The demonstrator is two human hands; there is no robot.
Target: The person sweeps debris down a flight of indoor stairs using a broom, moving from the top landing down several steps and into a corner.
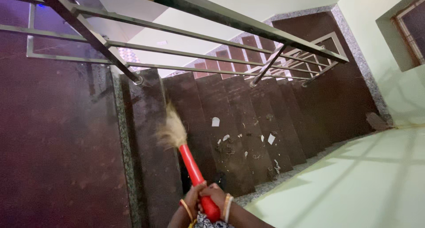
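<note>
Both my hands grip the red handle [191,165] of a broom near its lower end. My left hand [192,198] wraps it from the left and my right hand [215,195] from the right, the two touching, with bangles on both wrists. The straw bristles [171,129] are blurred and sit over the top dark brown step [150,135]. Down the stairs, white paper scraps [215,121] and dusty litter [230,148] lie on the middle steps.
A steel railing [199,55] runs along the far side of the stairs, with speckled granite edging [125,148] beside the steps. A pale green wall [354,179] borders the near right side, and a window [411,28] sits at the upper right. The stairs turn at a lower landing [349,99].
</note>
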